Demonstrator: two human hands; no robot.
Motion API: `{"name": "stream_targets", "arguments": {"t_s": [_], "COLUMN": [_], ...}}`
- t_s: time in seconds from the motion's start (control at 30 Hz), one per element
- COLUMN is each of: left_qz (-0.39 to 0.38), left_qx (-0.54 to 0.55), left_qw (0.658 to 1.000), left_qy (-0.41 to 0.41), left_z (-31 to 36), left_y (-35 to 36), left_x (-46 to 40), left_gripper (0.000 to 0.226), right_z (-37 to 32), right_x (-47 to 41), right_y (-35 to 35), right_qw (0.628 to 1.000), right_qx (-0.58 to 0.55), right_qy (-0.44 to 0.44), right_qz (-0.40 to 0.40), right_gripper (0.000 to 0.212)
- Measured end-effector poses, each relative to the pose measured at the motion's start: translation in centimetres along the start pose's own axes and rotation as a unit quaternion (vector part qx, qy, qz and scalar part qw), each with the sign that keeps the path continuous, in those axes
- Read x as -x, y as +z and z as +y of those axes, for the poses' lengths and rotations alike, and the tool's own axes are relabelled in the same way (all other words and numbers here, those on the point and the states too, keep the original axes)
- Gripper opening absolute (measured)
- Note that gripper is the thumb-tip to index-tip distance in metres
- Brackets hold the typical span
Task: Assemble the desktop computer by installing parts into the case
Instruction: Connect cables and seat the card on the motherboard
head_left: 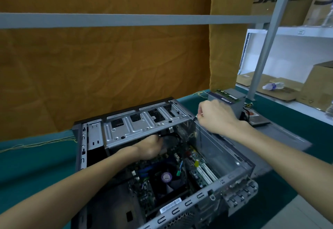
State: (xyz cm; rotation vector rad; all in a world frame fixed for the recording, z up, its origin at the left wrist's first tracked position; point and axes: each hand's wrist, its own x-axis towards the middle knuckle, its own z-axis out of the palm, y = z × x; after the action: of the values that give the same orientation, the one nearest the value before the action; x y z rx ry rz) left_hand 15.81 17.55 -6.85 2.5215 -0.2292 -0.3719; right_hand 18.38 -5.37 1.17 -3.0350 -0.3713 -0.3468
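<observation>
Evidently the work is mid-assembly: the case (pixel 162 156) lies open on its side across the middle and lower part of the frame, on a green-covered table (pixel 36 165), with the motherboard (pixel 194 164) and its CPU fan (pixel 166 177) already seated inside. The step in hand looks like fitting or connecting something beneath the hinged metal drive cage (pixel 144 126) at centre frame. The left hand (pixel 149 148) reaches under the cage's lower edge, fingers curled round a pale block that may be a connector or small part; the view there is dark and I cannot say which. The right hand (pixel 214 117), right of centre, is clenched at the cage's upper right corner, seeming to pinch a thin pale thing, perhaps a screw or a cable tie, just at the metal edge. Judging from this, the next move calls for the right hand to steady or lift the cage while the left presses its piece home squarely, keeping clear of the loose cables (pixel 173 135) nearby. Behind the right hand, towards the upper right, a grey power supply (pixel 232 102) waits on the table with a memory stick (pixel 228 94) lying on top, both not yet installed.
</observation>
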Motion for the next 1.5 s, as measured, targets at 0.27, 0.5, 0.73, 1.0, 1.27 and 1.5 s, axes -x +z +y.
{"name": "stream_targets", "arguments": {"t_s": [0.27,0.5,0.73,1.0,1.27,1.5], "left_qz": [-0.025,-0.045,0.049,0.085,-0.067,-0.034], "left_qx": [-0.013,-0.033,-0.134,-0.166,0.604,0.722], "left_qw": [0.998,0.997,0.988,0.979,0.794,0.69], "left_qy": [0.055,0.045,0.057,0.081,-0.026,-0.021], "left_z": [1.3,0.7,3.2,5.9,8.1,7.3], "left_y": [2.0,1.0,1.6,1.2,0.3,1.0], "left_x": [-2.6,-1.8,-1.1,1.9,1.4,1.0], "left_gripper": [0.052,0.04,0.031,0.027,0.029,0.026], "right_z": [-1.9,-1.0,-0.8,0.4,0.5,1.4], "right_x": [-2.7,-4.1,-2.8,-0.6,-0.2,-0.5], "right_y": [0.2,1.1,0.5,0.6,1.8,3.0], "right_qw": [0.959,0.953,0.951,0.88,0.776,0.746], "right_qx": [-0.277,-0.292,-0.3,-0.443,-0.614,-0.652], "right_qy": [-0.049,-0.021,-0.054,-0.053,-0.019,-0.008], "right_qz": [-0.041,0.073,-0.051,-0.161,-0.145,-0.133], "right_gripper": [0.014,0.016,0.019,0.027,0.018,0.006]}}
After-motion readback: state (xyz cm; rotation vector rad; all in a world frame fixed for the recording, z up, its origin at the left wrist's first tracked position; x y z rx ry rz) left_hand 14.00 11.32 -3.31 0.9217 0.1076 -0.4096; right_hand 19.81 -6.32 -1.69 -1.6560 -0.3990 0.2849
